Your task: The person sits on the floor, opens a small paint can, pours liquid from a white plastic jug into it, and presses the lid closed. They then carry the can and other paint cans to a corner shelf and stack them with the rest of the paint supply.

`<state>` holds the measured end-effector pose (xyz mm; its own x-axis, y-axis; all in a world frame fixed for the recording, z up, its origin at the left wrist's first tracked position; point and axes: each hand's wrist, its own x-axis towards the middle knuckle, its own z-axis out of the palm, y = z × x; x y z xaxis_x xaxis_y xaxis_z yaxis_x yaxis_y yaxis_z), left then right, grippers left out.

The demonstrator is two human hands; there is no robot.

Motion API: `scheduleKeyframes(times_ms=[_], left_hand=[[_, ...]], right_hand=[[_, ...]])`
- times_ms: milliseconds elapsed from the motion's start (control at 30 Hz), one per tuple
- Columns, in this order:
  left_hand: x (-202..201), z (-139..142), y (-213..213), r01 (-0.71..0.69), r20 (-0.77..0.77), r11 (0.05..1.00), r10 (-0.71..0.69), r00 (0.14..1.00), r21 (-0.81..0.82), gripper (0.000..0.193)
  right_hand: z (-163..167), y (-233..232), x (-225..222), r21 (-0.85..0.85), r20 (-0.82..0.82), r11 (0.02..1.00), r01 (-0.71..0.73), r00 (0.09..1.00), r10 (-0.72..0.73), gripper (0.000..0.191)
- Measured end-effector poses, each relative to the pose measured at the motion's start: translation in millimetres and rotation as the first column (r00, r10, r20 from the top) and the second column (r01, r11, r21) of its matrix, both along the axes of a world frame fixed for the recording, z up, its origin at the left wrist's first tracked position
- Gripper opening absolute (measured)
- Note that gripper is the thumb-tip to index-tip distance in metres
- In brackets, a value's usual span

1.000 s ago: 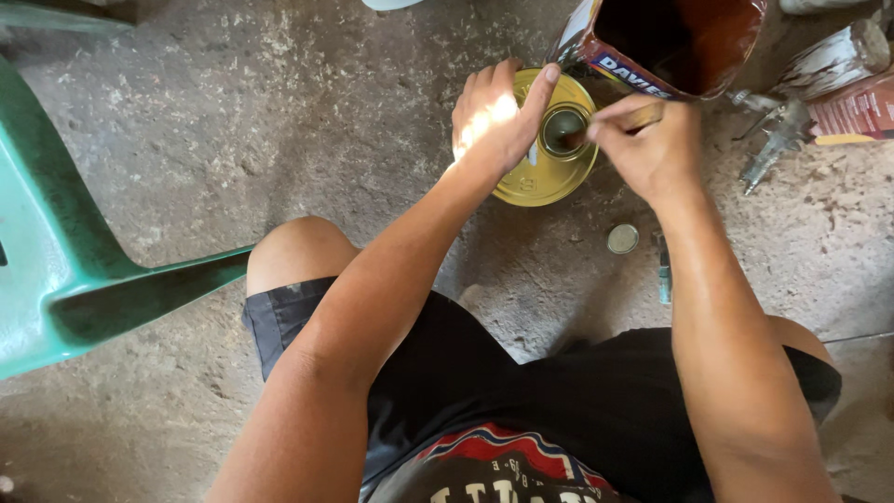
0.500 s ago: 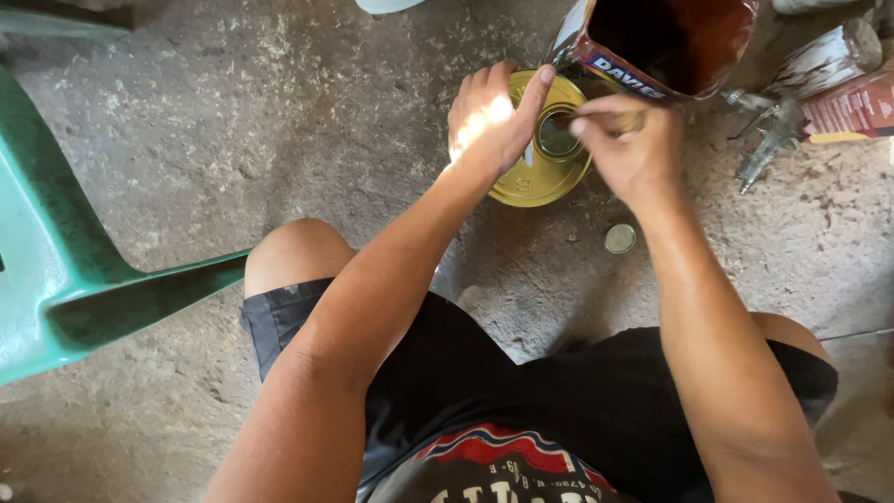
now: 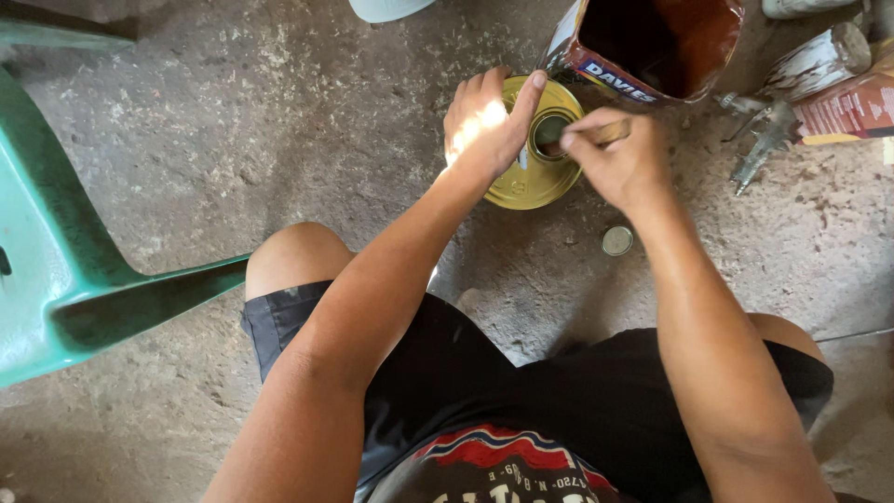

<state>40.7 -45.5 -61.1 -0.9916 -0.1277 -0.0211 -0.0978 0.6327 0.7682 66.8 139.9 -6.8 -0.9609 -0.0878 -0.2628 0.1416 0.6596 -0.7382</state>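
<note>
The left hand point(image 3: 484, 126) lies spread over the top of a yellow tin can point(image 3: 531, 172) standing on the concrete floor point(image 3: 279, 140), thumb at the rim of its small round opening point(image 3: 549, 130). The right hand point(image 3: 619, 158) pinches a thin stick point(image 3: 610, 130) shut between its fingers, tip at that opening. Just beyond the grip stands an open red-lined can point(image 3: 652, 47) (crowding the far side). A small round cap point(image 3: 616, 240) lies near the right wrist; a green plastic chair point(image 3: 65, 270) stands well apart, left.
</note>
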Motion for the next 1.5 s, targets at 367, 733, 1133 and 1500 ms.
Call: scheduleKeyframes(times_ms=[367, 733, 1133, 1500], left_hand=[[-0.3, 2.4, -0.4, -0.012, -0.01, 1.0, 0.012, 1.0, 0.006, 0.069], [0.0, 1.2, -0.5, 0.0, 0.003, 1.0, 0.0, 1.0, 0.011, 0.069], [-2.2, -0.8, -1.1, 0.0, -0.002, 1.0, 0.0, 1.0, 0.0, 0.071], [-1.7, -1.7, -0.8, 0.001, -0.004, 1.0, -0.001, 1.0, -0.003, 0.071]], right_hand=[[0.2, 7.4, -3.4, -0.014, -0.026, 1.0, 0.026, 0.999, -0.026, 0.012], [5.8, 4.0, -6.2, 0.058, -0.018, 0.997, 0.06, 0.998, -0.059, 0.012], [-10.0, 8.4, -7.4, -0.122, -0.124, 0.99, 0.072, 0.988, -0.087, 0.01], [-7.2, 6.1, -6.9, -0.099, -0.078, 0.991, 0.093, 0.992, -0.101, 0.014]])
